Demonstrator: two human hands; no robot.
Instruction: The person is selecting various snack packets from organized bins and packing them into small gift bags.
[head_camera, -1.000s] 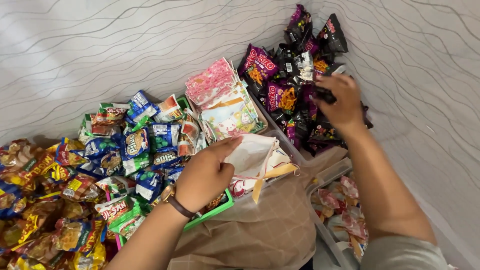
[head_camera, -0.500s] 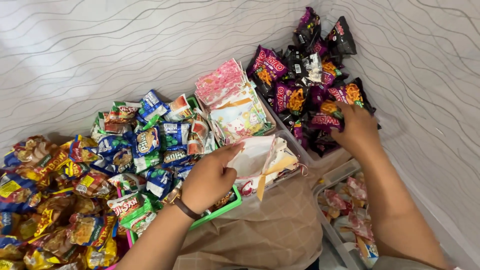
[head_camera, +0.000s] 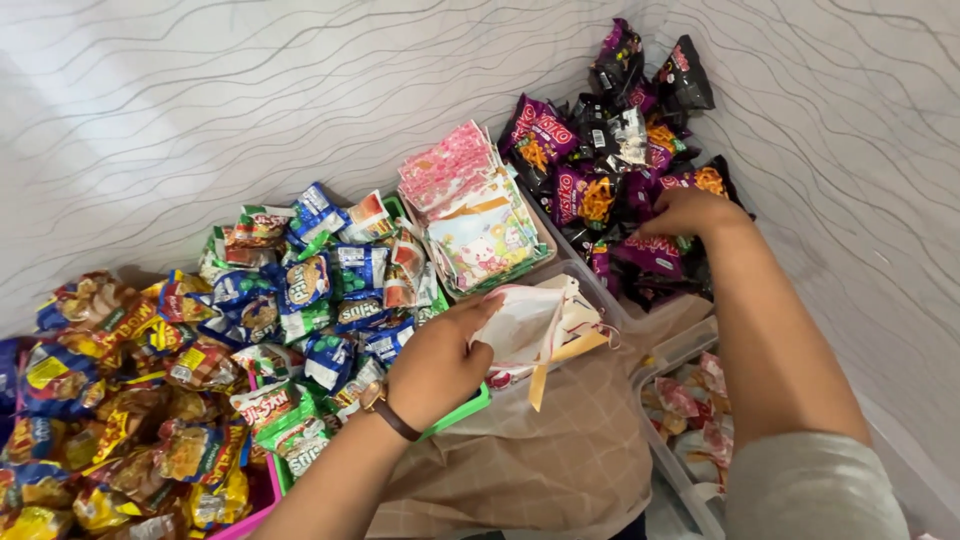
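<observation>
Nearest the viewer, a brown checked cloth (head_camera: 560, 450) lies below the left hand (head_camera: 435, 360), whose fingers (head_camera: 478, 312) grip the open mouth of a small white gift bag (head_camera: 535, 320) with a yellow ribbon, held just above the rim of a green tray (head_camera: 455, 415); the tray is heaped with blue and green snack packets (head_camera: 300, 290), and orange packets (head_camera: 110, 400) lie farther left. Behind the bag rests a stack of pink and pastel gift bags (head_camera: 470, 210). Farthest, by the patterned wall (head_camera: 250, 100), the right hand (head_camera: 690, 212) rests on the pile of purple and black snack packets (head_camera: 600, 150), its fingers curled onto one packet, the grip itself hidden.
</observation>
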